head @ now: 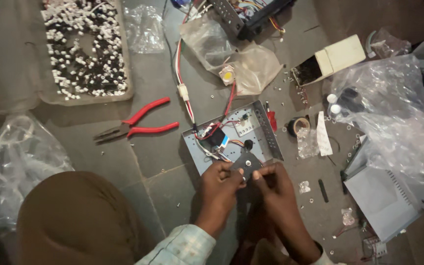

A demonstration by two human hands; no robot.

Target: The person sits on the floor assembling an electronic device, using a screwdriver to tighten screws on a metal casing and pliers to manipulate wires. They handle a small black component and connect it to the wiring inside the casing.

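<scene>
A brown-clad knee [74, 216] filled the near corner. Beyond it, the left hand [220, 184] and right hand [274, 182] together pinched a small dark plate [246, 162] over the open grey metal chassis [266, 130] on the floor; red-handled pliers [138, 125] lay left.

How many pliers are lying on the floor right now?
1. The red-handled pliers lie on the floor, left of the open metal chassis and below the tray of small white parts. Others may be hidden under the plastic bags.
</scene>
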